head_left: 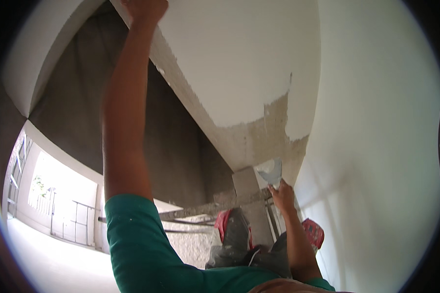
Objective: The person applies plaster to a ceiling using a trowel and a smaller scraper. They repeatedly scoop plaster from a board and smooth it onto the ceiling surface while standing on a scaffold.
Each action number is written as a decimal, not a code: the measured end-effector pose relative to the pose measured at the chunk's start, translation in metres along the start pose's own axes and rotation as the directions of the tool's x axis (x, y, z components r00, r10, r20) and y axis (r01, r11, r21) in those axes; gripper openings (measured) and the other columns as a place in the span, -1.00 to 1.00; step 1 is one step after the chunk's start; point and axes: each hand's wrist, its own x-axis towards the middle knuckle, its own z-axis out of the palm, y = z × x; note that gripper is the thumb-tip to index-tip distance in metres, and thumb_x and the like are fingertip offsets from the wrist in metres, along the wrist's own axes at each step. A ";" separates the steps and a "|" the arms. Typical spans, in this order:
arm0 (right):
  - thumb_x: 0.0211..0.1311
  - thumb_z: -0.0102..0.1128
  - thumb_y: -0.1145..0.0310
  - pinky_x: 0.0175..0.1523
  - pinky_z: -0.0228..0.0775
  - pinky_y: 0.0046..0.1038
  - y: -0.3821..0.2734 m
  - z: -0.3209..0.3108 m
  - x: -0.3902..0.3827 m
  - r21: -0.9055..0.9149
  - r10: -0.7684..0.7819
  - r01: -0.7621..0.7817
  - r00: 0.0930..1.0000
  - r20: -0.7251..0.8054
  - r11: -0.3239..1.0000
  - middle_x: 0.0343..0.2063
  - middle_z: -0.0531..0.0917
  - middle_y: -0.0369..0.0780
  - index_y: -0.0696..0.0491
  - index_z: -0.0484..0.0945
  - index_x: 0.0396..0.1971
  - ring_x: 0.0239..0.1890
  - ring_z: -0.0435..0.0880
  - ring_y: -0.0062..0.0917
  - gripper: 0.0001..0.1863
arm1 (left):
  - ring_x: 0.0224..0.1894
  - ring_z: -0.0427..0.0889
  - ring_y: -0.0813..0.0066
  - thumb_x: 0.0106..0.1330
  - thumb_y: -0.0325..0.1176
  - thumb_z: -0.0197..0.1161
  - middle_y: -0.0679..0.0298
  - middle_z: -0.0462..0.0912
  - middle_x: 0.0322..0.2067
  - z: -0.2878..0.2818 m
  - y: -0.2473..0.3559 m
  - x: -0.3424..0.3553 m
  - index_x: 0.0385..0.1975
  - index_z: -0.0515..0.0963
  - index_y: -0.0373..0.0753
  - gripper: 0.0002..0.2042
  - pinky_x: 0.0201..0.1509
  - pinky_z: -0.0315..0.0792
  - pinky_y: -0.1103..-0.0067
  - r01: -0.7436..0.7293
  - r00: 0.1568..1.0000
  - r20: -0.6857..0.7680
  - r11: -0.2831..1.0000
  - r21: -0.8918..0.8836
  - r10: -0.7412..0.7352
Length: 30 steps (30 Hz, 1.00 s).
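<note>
My right hand (pixel 282 194) is closed round the handle of a putty knife (pixel 271 171), its wide blade carrying some white putty. It is held low, near the lower end of a partly coated surface (pixel 230 58). White filler covers most of that surface, while a bare grey patch (pixel 271 122) shows at its lower end and along its left edge. My left arm reaches far up, and my left hand (pixel 146 9) is at the top edge of the picture beside the coated surface. It looks curled closed; its fingers are partly cut off, so what it holds is hidden.
Boards and a bar (pixel 195 211) lie below, around my legs and red footwear (pixel 314 233). A smooth white wall (pixel 376 146) rises close on my right. At left are a dark grey wall (pixel 176 146), a bright opening with a metal railing (pixel 78 222) and a ladder-like frame (pixel 17 171).
</note>
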 end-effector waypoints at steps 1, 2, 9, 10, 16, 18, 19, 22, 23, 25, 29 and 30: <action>0.09 0.30 0.11 -0.11 0.42 -0.10 -0.001 0.001 0.001 -0.010 -0.007 0.007 1.000 -0.005 1.000 -0.36 0.64 0.10 0.22 0.50 -0.15 -0.21 0.60 0.05 -0.51 | 0.34 0.18 0.06 0.22 -0.58 0.08 0.21 0.24 0.32 -0.001 0.009 -0.026 0.32 0.23 -0.04 -0.39 0.41 -0.07 0.05 -0.006 0.999 0.048 0.999 0.034 0.004; 0.09 0.30 0.11 -0.11 0.42 -0.10 0.002 0.000 0.003 -0.030 -0.012 0.012 1.000 -0.021 0.999 -0.37 0.64 0.10 0.22 0.50 -0.15 -0.22 0.60 0.05 -0.51 | 0.22 0.29 0.07 0.16 -0.51 0.12 0.26 0.32 0.22 0.039 0.007 -0.056 0.25 0.30 0.01 -0.42 0.28 0.11 0.01 -0.090 0.988 -0.117 0.988 0.129 0.105; 0.11 0.27 0.12 -0.10 0.42 -0.08 -0.001 0.005 -0.001 0.020 0.008 -0.009 0.999 0.044 1.000 -0.31 0.65 0.06 0.16 0.51 -0.16 -0.18 0.60 0.01 -0.56 | 0.26 0.23 -0.09 0.18 -0.50 0.12 0.23 0.26 0.24 0.182 0.026 -0.300 0.25 0.31 0.06 -0.43 0.29 -0.03 -0.13 -0.220 0.976 -0.011 0.975 -0.016 0.220; 0.10 0.27 0.12 -0.10 0.42 -0.08 0.000 0.005 0.001 0.019 0.027 -0.028 0.998 0.052 0.999 -0.31 0.65 0.06 0.16 0.51 -0.16 -0.18 0.60 0.01 -0.56 | 0.25 0.23 -0.08 0.17 -0.50 0.14 0.22 0.26 0.24 0.193 0.030 -0.330 0.25 0.31 0.05 -0.42 0.30 -0.02 -0.11 -0.255 0.965 0.043 0.966 -0.044 0.257; 0.09 0.29 0.14 -0.09 0.43 -0.10 -0.004 -0.007 0.006 -0.004 0.038 -0.038 0.998 0.040 0.999 -0.29 0.64 0.07 0.17 0.49 -0.11 -0.17 0.60 0.02 -0.53 | 0.25 0.23 -0.05 0.15 -0.53 0.14 0.22 0.24 0.25 0.171 0.040 -0.426 0.27 0.27 -0.02 -0.39 0.29 0.05 -0.03 -0.328 0.866 0.317 0.918 -0.222 0.386; 0.10 0.28 0.15 -0.08 0.42 -0.11 -0.010 -0.010 0.005 -0.035 0.022 -0.022 1.000 -0.005 0.999 -0.27 0.63 0.09 0.18 0.49 -0.09 -0.15 0.59 0.02 -0.52 | 0.25 0.23 -0.06 0.16 -0.55 0.13 0.21 0.25 0.25 0.141 0.037 -0.419 0.28 0.24 -0.05 -0.39 0.28 0.07 -0.01 -0.280 0.841 0.385 0.914 -0.293 0.381; 0.10 0.28 0.15 -0.08 0.42 -0.11 -0.015 -0.009 0.001 -0.053 0.039 -0.040 0.999 -0.020 0.998 -0.25 0.63 0.09 0.19 0.48 -0.08 -0.14 0.58 0.02 -0.51 | 0.25 0.23 -0.06 0.17 -0.56 0.12 0.21 0.25 0.25 0.128 0.032 -0.413 0.29 0.23 -0.05 -0.39 0.28 0.08 0.00 -0.256 0.832 0.412 0.916 -0.309 0.371; 0.11 0.28 0.15 -0.07 0.41 -0.12 -0.024 -0.027 -0.010 -0.002 0.063 -0.063 0.996 -0.062 0.998 -0.23 0.61 0.11 0.21 0.48 -0.09 -0.11 0.57 0.01 -0.51 | 0.24 0.24 -0.08 0.18 -0.56 0.11 0.20 0.25 0.25 0.104 0.022 -0.356 0.29 0.23 -0.06 -0.39 0.27 0.10 0.01 -0.266 0.838 0.398 0.916 -0.300 0.373; 0.11 0.28 0.15 -0.07 0.41 -0.12 -0.022 -0.032 -0.017 0.037 0.075 -0.072 0.995 -0.070 0.997 -0.22 0.61 0.11 0.22 0.48 -0.10 -0.11 0.57 0.01 -0.52 | 0.24 0.24 -0.09 0.18 -0.57 0.11 0.20 0.25 0.25 0.094 0.022 -0.338 0.28 0.23 -0.06 -0.40 0.27 0.10 0.01 -0.288 0.840 0.384 0.914 -0.287 0.385; 0.10 0.29 0.16 -0.08 0.41 -0.11 -0.022 -0.047 -0.032 0.010 0.181 -0.181 0.982 -0.055 0.984 -0.25 0.61 0.10 0.22 0.48 -0.12 -0.13 0.57 0.02 -0.52 | 0.21 0.28 -0.13 0.16 -0.56 0.08 0.17 0.29 0.23 0.079 0.027 -0.282 0.28 0.25 -0.06 -0.40 0.28 0.09 -0.01 -0.302 0.865 0.313 0.905 -0.299 0.392; 0.10 0.29 0.18 -0.12 0.41 -0.10 -0.015 -0.072 -0.081 -0.072 0.329 -0.333 0.943 -0.052 0.940 -0.31 0.62 0.08 0.22 0.50 -0.20 -0.19 0.58 0.04 -0.57 | 0.17 0.33 -0.20 0.12 -0.55 0.08 0.16 0.33 0.22 0.059 0.042 -0.162 0.27 0.26 -0.07 -0.39 0.29 0.08 0.00 -0.358 0.893 0.190 0.899 -0.252 0.409; 0.09 0.30 0.21 -0.12 0.40 -0.11 -0.008 -0.074 -0.086 -0.037 0.343 -0.344 0.938 -0.048 0.938 -0.31 0.63 0.08 0.22 0.50 -0.20 -0.19 0.59 0.04 -0.59 | 0.17 0.34 -0.21 0.13 -0.54 0.08 0.16 0.33 0.23 0.062 0.052 -0.132 0.27 0.27 -0.06 -0.39 0.29 0.08 0.00 -0.382 0.896 0.149 0.897 -0.223 0.418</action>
